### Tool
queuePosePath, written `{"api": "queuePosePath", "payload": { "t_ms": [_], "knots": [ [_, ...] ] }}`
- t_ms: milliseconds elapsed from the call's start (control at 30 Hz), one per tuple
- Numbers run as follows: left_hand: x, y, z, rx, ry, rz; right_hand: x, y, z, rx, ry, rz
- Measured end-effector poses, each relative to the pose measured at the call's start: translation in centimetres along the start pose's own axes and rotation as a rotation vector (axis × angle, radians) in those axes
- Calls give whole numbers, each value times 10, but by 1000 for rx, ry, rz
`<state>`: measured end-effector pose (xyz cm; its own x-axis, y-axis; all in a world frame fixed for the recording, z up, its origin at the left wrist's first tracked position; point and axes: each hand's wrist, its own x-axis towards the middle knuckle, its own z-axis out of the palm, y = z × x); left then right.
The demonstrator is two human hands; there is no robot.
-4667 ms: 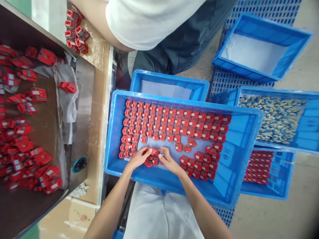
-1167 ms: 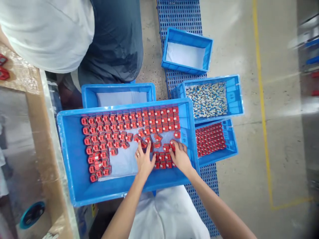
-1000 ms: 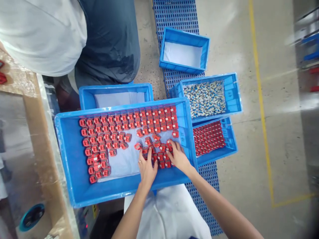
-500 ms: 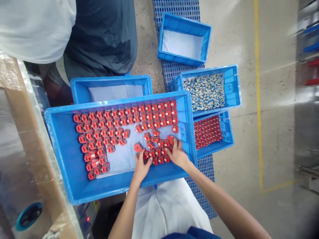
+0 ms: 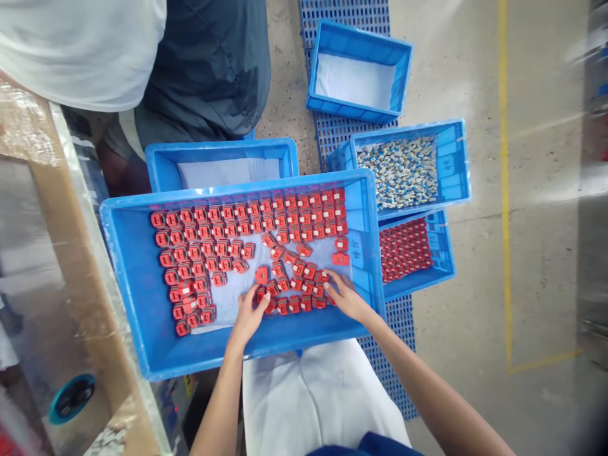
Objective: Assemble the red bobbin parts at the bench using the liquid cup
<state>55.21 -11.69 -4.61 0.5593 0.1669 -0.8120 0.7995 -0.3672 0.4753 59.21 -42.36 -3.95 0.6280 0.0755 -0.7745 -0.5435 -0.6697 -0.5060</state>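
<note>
Small red block-like parts [image 5: 294, 304] with dark sides stand in a large blue crate [image 5: 121, 266] on a pale liner sheet. My left hand [image 5: 247, 316] is at the left end of the loose near group. Its thumb and fingers are apart and touch the parts there, without a clear grip on one. A single red part [image 5: 261, 274] lies just beyond those fingertips. At the group's right end, my right hand [image 5: 349, 299] has its fingers spread against the outer parts. Some parts under the right fingers are hidden. Neater rows [image 5: 228, 212] line the far side and left end.
Beyond the crate is another blue crate [image 5: 221, 145] with a pale sheet. To the right stand a crate of small white-and-blue pieces [image 5: 403, 171] and a crate of red parts [image 5: 406, 250]. Another lined crate [image 5: 361, 31] rests farther off. A person [image 5: 204, 69] stands at the upper left.
My left hand has moved left along the near group, and my right hand slightly down. The parts between them are more spread out, with several turned or shifted. The view has shifted a little.
</note>
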Motion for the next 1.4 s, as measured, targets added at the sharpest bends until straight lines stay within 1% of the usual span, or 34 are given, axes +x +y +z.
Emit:
{"api": "queuePosePath", "payload": {
  "t_ms": [100,200,267,400,533,667,700,767,833,900,1000,1100,1233,1333,1400],
  "knots": [
    [-2,3,5,38,-14,27,-2,8,0,39,0,33],
    [-3,9,16,63,-30,66,-4,13,-1,122,-77,37],
    [-2,11,19,67,-44,90,-3,14,-3,180,-123,28],
    [-2,12,17,56,-66,120,-1,12,-7,259,-159,9],
    [-4,9,13,28,-57,134,-3,8,-8,308,-187,1],
    [-5,7,14,-6,-50,130,-5,4,-8,412,-171,-11],
    [-4,7,14,-14,-47,128,-4,3,-7,451,-169,-6],
    [-3,7,14,-29,-39,124,-2,3,-6,547,-178,50],
    [0,7,13,-46,-28,115,1,5,-4,633,-188,132],
    [2,8,13,-64,-28,103,2,6,-1,673,-187,187],
    [4,8,18,-104,-51,74,-1,8,6,680,-182,209],
    [1,10,27,-172,-67,38,-5,8,16,654,-182,237],
    [-5,15,37,-320,-134,-17,-4,8,29,571,-160,220],
    [-7,18,36,-434,-187,-77,-1,7,33,557,-164,178],
    [-7,19,32,-508,-227,-126,1,5,33,569,-200,137]
  ]
}}
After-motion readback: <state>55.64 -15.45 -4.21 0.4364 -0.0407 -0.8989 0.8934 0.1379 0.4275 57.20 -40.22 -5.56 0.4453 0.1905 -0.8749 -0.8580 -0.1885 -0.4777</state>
